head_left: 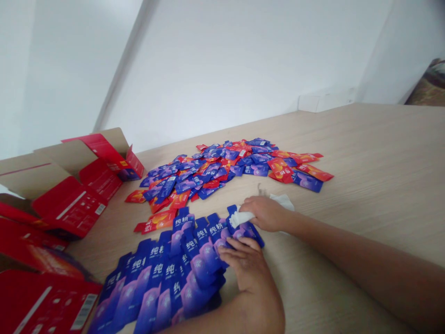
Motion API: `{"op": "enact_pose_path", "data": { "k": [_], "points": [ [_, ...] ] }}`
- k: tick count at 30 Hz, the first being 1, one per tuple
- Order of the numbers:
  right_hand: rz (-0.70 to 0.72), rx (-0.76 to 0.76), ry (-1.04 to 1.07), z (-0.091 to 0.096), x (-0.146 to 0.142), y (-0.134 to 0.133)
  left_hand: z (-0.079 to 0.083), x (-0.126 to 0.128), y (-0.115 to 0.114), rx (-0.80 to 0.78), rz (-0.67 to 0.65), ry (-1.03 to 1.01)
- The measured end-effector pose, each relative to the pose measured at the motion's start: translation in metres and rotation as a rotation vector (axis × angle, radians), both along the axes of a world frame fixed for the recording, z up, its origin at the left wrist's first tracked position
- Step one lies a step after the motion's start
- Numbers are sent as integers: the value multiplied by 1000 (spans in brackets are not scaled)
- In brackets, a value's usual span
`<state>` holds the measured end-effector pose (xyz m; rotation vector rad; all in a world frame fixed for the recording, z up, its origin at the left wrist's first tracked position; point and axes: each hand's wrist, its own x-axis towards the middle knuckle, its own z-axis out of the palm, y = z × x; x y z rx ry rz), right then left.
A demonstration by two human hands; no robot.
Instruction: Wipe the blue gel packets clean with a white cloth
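My right hand [266,213] is closed round a crumpled white tissue [241,218], which presses on the upper part of a purple packet [253,232]. More of the tissue pokes out behind the hand. Just below, my left hand [245,266] lies with fingers stretched over the right end of overlapping purple packets [167,273], touching the end packets. White lettering and pale purple fruit pictures show on these packets. My left forearm covers part of their lower edge.
Behind the hands, a loose heap of red and purple sachets [208,169] spreads over the wooden table [347,185]. Opened red cartons [74,208] line the left side. A white box [313,103] stands by the white wall at the back.
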<state>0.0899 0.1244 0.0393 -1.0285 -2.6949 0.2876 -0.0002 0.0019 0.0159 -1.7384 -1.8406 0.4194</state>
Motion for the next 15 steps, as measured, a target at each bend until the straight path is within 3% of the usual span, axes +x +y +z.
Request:
{"op": "enact_pose_path", "data": {
  "k": [3, 9, 15],
  "points": [
    [-10, 22, 4, 5, 1, -4, 0, 1, -1, 7, 10, -25],
    [135, -45, 55, 4, -7, -14, -6, 1, 2, -8, 24, -94],
    [0, -34, 41, -4, 2, 3, -3, 1, 2, 7, 19, -66]
  ]
}}
